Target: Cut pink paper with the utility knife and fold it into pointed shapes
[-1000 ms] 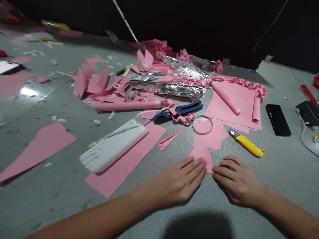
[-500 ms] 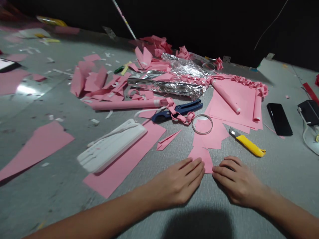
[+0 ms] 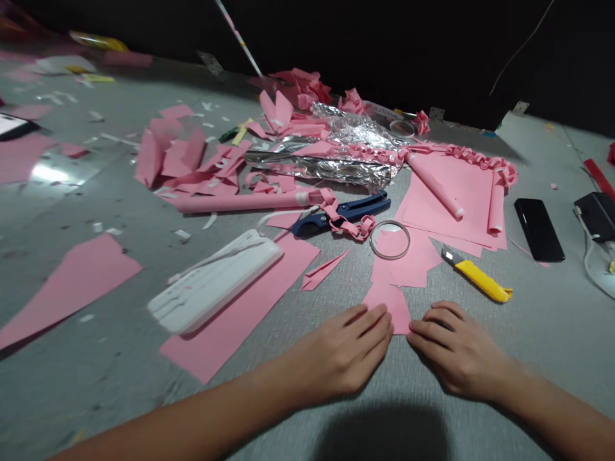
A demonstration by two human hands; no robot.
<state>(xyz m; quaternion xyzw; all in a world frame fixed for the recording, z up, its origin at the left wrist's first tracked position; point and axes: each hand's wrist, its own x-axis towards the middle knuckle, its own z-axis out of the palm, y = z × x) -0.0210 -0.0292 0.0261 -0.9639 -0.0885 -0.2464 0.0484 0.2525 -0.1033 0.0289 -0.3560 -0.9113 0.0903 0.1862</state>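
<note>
A small pink paper piece [image 3: 400, 312] lies flat on the grey table between my hands. My left hand [image 3: 348, 349] rests palm down with its extended fingers over the paper's left part. At the paper's right edge, the fingertips of my right hand [image 3: 456, 346] touch down, its fingers slightly bent and a little apart. Just beyond are more pink paper [image 3: 416, 259] and a clear ring-shaped tape roll [image 3: 390, 240] on top of it. A yellow cutter [image 3: 483, 280] with its blade end toward the upper left lies beyond my right hand.
Blue-handled pliers or shears [image 3: 341, 214], a white power strip [image 3: 216, 282] on pink paper, and a black phone [image 3: 539, 229] surround the work spot. Farther back sit crumpled foil [image 3: 350, 131], rolled pink tubes [image 3: 240, 202] and paper chains [image 3: 468, 155]. A black adapter [image 3: 596, 216] is at the right.
</note>
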